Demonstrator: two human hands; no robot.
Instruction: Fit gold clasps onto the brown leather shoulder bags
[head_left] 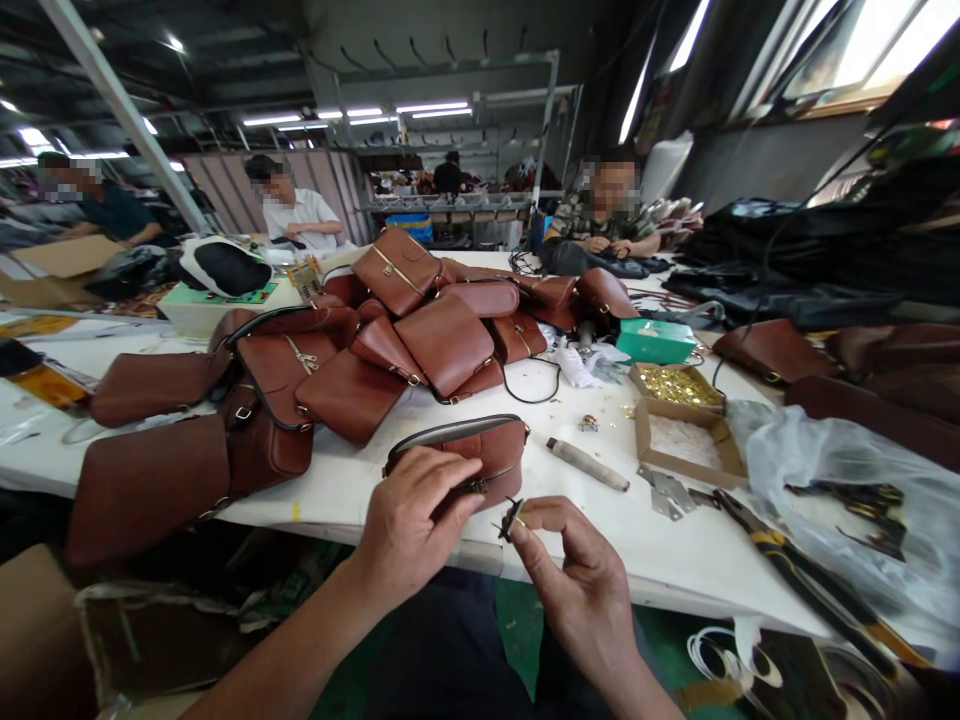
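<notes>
In front of me a small brown leather bag (501,452) stands at the table's front edge, with a dark strap along its top and a zipper on its side. My left hand (416,515) is at the bag's near side. Its fingers are curved, the thumb is apart from them, and no object shows in between; whether the fingertips touch the leather I cannot tell. Just right of it, my right hand (574,560) pinches a small dark metal fitting with thin prongs (510,520) between thumb and index finger.
Brown bags (442,345) are heaped behind. To the right lie a grey-handled tool (589,465), a box of gold-coloured fittings (675,385), an open cardboard box (686,440), metal plates (667,492), pliers (795,565) and a plastic bag (780,470). A co-worker (604,215) sits across the table.
</notes>
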